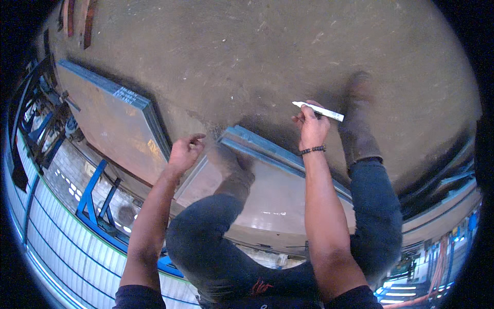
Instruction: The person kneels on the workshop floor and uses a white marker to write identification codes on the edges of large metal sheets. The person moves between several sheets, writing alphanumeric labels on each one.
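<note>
A white marker (329, 113) is gripped in my right hand (313, 130), its pointed end toward the left, above the floor. My left hand (186, 153) hovers between two stacks of flat metal plates, its fingers curled together; whatever they may hold is too small to make out. The left stack of plates (110, 121) has blue-grey edges with white handwriting near its far corner. Below my arms lies the nearer stack of plates (272, 193), its top pale and shiny. My left boot (226, 162) is over this stack's far left corner.
My right boot (357, 129) stands on the brown-grey floor (247, 51). Blue metal frames (92, 193) and dark machine parts (64, 116) are at the left. Reddish bars (87, 23) lie at the far left. More stacked metal (440, 203) is at the right.
</note>
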`<move>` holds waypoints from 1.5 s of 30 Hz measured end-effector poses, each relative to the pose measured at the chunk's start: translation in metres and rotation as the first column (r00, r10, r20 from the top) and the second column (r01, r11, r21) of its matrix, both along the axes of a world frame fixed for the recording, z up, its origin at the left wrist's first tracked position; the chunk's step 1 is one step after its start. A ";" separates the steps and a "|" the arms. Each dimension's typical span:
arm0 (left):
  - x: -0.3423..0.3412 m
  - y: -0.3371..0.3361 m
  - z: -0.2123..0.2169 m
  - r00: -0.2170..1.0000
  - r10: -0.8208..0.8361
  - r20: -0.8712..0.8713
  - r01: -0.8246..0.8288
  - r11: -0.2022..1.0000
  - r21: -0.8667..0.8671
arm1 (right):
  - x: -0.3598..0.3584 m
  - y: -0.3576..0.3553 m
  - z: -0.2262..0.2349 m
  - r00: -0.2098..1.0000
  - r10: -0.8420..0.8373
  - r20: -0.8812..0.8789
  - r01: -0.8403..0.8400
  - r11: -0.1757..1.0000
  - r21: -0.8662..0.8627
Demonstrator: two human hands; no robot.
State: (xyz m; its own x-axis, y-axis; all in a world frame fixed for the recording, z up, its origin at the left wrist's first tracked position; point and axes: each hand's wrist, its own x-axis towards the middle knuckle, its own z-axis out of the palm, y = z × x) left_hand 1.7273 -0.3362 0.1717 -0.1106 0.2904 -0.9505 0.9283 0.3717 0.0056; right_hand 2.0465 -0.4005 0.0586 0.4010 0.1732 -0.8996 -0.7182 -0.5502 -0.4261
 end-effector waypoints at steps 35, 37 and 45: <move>-0.047 -0.141 -0.109 0.928 0.065 0.368 -0.255 0.829 0.498 | -0.156 -0.117 -0.002 0.836 0.544 0.070 -0.549 0.825 0.133; -0.045 -0.140 -0.110 0.913 0.111 0.393 -0.308 0.819 0.484 | -0.157 -0.111 -0.005 0.823 0.565 0.057 -0.567 0.810 0.153; -0.044 -0.141 -0.108 0.907 0.149 0.394 -0.341 0.809 0.478 | -0.166 -0.119 -0.014 0.858 0.513 0.006 -0.504 0.841 0.195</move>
